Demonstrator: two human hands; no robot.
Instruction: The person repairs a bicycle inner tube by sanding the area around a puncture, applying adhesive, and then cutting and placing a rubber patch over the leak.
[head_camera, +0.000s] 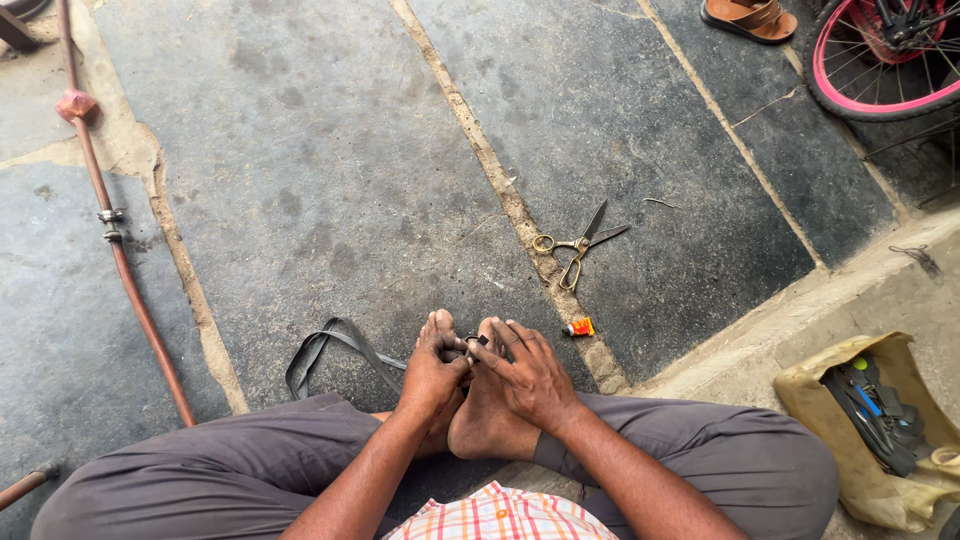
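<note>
Tube (330, 345), a flat black rubber strip, lies looped on the stone floor to the left of the hands, its long run slanting up-left from them. Left hand (430, 375) and right hand (525, 375) meet over the feet, fingertips pinched on its small end piece; the left is nearer the loop.

Both forearms reach forward over crossed legs. The left hand (430, 372) and right hand (528, 375) meet fingertip to fingertip, fingers curled and pinching.
</note>
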